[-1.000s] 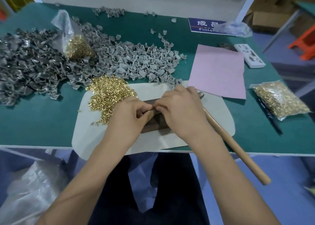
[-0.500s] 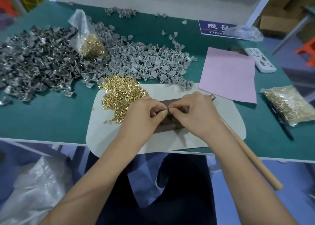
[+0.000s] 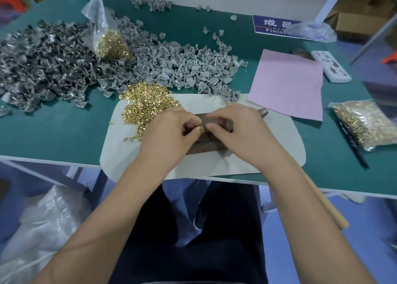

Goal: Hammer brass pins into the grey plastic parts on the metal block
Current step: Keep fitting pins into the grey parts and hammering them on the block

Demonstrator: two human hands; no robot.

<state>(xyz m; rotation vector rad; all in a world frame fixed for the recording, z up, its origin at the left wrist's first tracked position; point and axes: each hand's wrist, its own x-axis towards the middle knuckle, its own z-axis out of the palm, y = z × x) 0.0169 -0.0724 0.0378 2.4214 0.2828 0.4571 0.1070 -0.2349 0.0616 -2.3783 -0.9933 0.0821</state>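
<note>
Hands meet over the dark metal block [image 3: 206,147], which lies on a pale mat [image 3: 257,152] at the near edge of the green counter [image 3: 53,137]. The left hand [image 3: 169,133] has its fingers curled in and its thumb, wrapped in tan tape, pressed toward the fingertips of the right hand [image 3: 236,131], whose thumb and forefinger are pinched together. What sits between them is too small and too covered to make out, so I cannot tell whether either hand holds a pin or a part.

Loose brass pins [image 3: 148,105] are heaped on the mat's far left corner, just beside the left hand. Behind them spreads a pile of grey plastic parts [image 3: 182,68], with a darker, shinier heap of parts [image 3: 43,62] further left. A clear bag of pins [image 3: 111,40] stands among the piles; a second bag of pins [image 3: 365,122] lies at the right edge, with a black pen [image 3: 354,148] alongside it.

A hammer lies under the right forearm: only its metal head [image 3: 263,112] and the end of its wooden handle [image 3: 330,208] show. A pink sheet [image 3: 287,83] lies right of the mat, a white remote-like object [image 3: 330,66] beyond it. A blue sign [image 3: 272,25] is partly covered by crumpled plastic [image 3: 309,32].
</note>
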